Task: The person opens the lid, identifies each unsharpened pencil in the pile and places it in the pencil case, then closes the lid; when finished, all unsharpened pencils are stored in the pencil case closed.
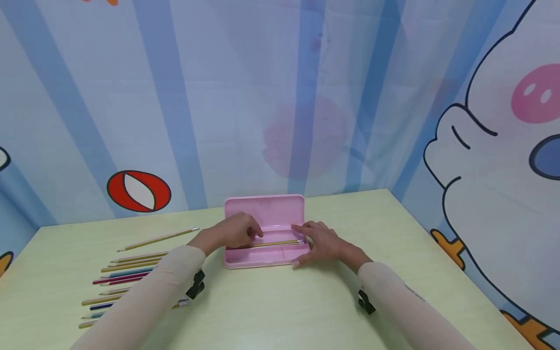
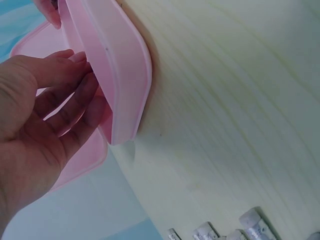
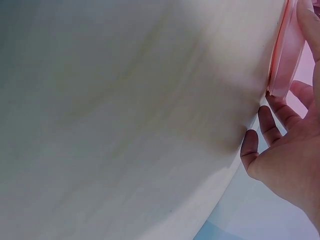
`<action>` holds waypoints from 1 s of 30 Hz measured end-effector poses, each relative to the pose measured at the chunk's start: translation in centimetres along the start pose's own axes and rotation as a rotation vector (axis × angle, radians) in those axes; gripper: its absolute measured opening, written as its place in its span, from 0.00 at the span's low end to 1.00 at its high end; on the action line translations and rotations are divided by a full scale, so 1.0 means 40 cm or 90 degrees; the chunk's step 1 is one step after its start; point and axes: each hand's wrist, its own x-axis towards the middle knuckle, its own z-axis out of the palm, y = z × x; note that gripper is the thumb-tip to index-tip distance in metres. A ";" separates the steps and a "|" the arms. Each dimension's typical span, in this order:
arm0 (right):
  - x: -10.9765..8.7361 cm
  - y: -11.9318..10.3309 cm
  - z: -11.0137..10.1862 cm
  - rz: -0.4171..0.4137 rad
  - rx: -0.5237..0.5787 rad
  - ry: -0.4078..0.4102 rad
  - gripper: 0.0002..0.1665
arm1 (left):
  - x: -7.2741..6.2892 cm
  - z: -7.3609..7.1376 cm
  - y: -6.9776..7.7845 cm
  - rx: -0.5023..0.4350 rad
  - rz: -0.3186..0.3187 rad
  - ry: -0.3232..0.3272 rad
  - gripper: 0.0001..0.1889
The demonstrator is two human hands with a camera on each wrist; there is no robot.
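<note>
Currently, a yellow-striped pencil (image 1: 280,243) lies inside the pink pencil case (image 1: 260,256); whether the left hand (image 1: 236,230) grips it is unclear, while the right hand (image 1: 324,243) touches the case's end, fingers relaxed.

A pale cream left sleeve (image 1: 144,291) crosses the lower left of the head view, a matching right sleeve (image 1: 404,304) the lower right, with a small dark marking (image 1: 414,292). An angular black fitting (image 1: 196,285) shows beside each sleeve; the left hand (image 1: 232,232) and right hand (image 1: 324,244) are bare.
</note>
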 end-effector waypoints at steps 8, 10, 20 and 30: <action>-0.004 0.001 -0.007 -0.023 -0.010 0.001 0.60 | -0.036 -0.035 -0.027 -0.026 0.040 0.015 0.12; -0.005 -0.001 -0.007 -0.024 -0.006 -0.001 0.59 | -0.052 -0.044 -0.034 -0.039 0.038 0.011 0.12; -0.004 -0.004 -0.009 -0.025 -0.012 -0.003 0.60 | -0.169 -0.104 -0.078 -0.111 -0.039 0.027 0.15; -0.006 -0.001 -0.004 -0.040 -0.018 0.003 0.60 | -0.311 -0.127 -0.146 -0.108 -0.109 0.053 0.16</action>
